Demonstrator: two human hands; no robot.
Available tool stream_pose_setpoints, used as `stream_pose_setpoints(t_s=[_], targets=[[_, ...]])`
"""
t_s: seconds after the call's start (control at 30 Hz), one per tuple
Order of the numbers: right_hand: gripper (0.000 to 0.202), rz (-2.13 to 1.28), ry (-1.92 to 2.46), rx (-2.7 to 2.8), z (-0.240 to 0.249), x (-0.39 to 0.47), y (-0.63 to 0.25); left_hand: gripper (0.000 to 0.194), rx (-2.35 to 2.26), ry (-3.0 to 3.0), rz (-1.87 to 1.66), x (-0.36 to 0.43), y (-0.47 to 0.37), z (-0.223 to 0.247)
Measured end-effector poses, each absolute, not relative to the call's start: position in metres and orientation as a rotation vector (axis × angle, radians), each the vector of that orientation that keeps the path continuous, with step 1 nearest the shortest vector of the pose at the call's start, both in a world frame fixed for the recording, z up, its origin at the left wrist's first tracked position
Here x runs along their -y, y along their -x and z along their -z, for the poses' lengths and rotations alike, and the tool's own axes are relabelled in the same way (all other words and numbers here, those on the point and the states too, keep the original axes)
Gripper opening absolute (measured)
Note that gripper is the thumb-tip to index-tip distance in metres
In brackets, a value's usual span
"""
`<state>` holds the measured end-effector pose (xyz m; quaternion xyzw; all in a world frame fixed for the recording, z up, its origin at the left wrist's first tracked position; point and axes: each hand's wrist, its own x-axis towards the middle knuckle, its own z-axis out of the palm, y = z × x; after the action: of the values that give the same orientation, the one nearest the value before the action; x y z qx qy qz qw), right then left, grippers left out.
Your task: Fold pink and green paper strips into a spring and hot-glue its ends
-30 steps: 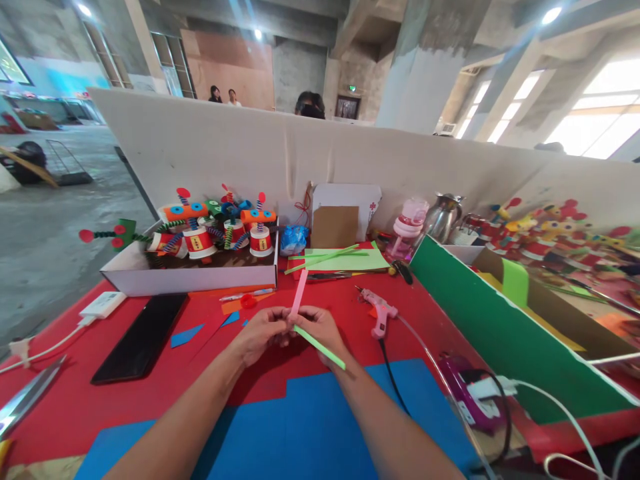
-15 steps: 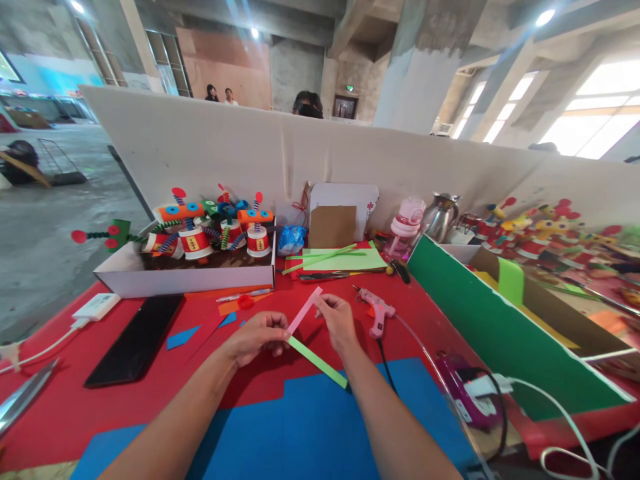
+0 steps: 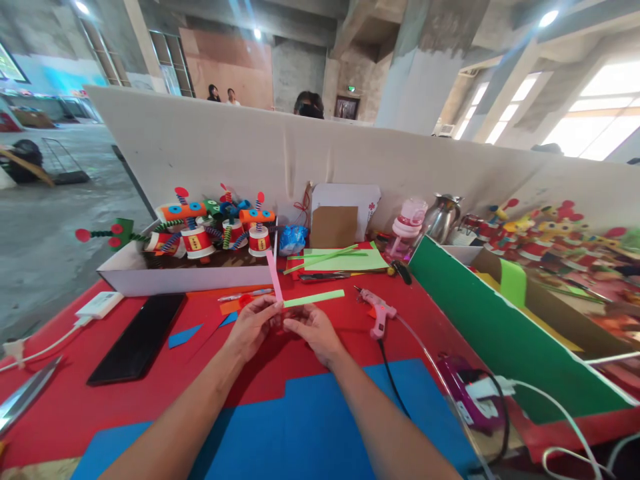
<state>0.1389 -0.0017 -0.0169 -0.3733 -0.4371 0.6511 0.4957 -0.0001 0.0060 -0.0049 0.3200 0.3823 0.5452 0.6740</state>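
Note:
A pink paper strip [image 3: 275,277] and a light green paper strip [image 3: 320,298] meet at one end and form an L shape. My left hand [image 3: 254,329] pinches the corner where they meet. The pink strip points up and away from me; the green one stretches to the right. My right hand [image 3: 316,333] is closed at the green strip's lower edge near that corner, its thumb bent toward the left hand. Its fingertips are partly hidden. Both hands are above the red table cover [image 3: 200,407], just beyond the blue sheet [image 3: 260,440].
A pink glue gun [image 3: 379,312] lies right of my hands, its cord running toward me. Left are a black phone [image 3: 135,340] and a scissor blade [image 3: 27,393]. Behind stand a white box [image 3: 190,280] of paper-cup figures and green sheets [image 3: 350,260]; a green-sided box [image 3: 495,333] is right.
The strips have turned counterclockwise: the pink one now points up and slightly left, the green one right. My right hand has left the pink strip's far end and come down beside the corner.

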Motion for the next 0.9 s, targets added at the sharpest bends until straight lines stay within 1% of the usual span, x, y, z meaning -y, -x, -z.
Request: stream_pose_setpoints(t_s=[0.1,0.27,0.43,0.6,0.7,0.9], targets=[[0.031,-1.529,0.863,1.096,0.018,0.004,-0.134,0.03,-0.86,-0.8,-1.175,-0.006,-0.002,0.011],[0.03,-1.407,0.973,1.064,0.025,-0.002,-0.14,0.031,-0.909,-0.96,-1.158,-0.003,-0.005,0.012],[0.031,-1.415,0.968,1.074,0.025,-0.003,-0.141,0.033,-0.989,-0.978,-1.14,-0.004,-0.006,0.011],[0.025,-1.311,1.011,1.123,0.027,-0.005,-0.142,0.033,-1.042,-1.005,-1.127,-0.006,-0.006,0.012],[0.026,-1.264,1.055,1.124,0.03,-0.006,-0.143,0.032,-1.042,-1.042,-1.136,-0.005,-0.006,0.012],[0.028,-1.322,1.044,1.169,0.031,-0.006,-0.143,0.032,-1.077,-1.066,-1.126,-0.005,-0.004,0.013]])
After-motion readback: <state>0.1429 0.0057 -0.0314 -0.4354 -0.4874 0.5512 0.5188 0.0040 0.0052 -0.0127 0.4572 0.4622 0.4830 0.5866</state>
